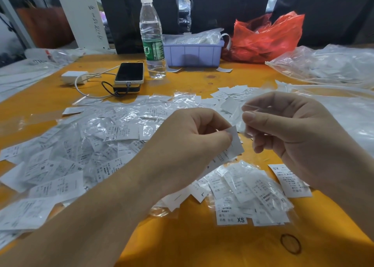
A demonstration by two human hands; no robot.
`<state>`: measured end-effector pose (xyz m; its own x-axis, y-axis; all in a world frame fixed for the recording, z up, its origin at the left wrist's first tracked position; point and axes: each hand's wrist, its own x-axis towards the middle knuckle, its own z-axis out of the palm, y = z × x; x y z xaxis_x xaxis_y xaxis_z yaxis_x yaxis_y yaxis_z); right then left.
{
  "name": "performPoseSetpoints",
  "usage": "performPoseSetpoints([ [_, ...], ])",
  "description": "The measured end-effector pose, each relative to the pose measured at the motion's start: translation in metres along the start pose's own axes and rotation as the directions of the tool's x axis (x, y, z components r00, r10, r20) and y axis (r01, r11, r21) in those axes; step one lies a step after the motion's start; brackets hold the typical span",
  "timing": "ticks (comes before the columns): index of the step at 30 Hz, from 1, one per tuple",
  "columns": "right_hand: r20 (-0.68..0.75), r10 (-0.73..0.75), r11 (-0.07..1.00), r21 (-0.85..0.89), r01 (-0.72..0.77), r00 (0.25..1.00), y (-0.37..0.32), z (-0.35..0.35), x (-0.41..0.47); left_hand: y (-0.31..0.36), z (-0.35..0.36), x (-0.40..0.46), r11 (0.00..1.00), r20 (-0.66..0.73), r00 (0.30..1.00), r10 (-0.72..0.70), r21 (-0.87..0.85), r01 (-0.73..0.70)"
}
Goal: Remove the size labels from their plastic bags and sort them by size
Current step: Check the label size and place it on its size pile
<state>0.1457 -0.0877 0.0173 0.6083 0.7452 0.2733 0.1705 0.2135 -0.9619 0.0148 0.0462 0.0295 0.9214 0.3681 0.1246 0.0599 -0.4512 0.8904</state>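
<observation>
The left hand (188, 143) pinches a white size label (234, 145) between thumb and fingers, above the orange counter (202, 242). The right hand (293, 129) pinches a clear plastic bag (242, 113) just beside the label. Below the hands lie bagged labels (251, 192), some marked XS. A large heap of bagged labels (91, 145) covers the counter's left. A water bottle (151, 36) stands behind.

Bagged label heap (85, 145) on table (192, 242) left, phone (129, 72) & bottle (151, 38) behind, tray (193, 54) right of bottle.
</observation>
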Motion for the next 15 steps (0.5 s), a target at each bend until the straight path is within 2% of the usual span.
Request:
performPoseSetpoints([
  [7,0.002,-0.029,1.000,-0.012,0.029,1.000,0.0001,0.0015,-0.0012,-0.0013,0.0011,-0.0001,1.000,0.034,0.999,0.023,0.005,-0.023],
  [15,-0.016,-0.029,0.999,-0.030,0.029,0.999,-0.0012,0.0009,-0.0005,-0.0013,-0.0003,0.0003,1.000,-0.024,1.000,0.017,0.024,-0.017],
])
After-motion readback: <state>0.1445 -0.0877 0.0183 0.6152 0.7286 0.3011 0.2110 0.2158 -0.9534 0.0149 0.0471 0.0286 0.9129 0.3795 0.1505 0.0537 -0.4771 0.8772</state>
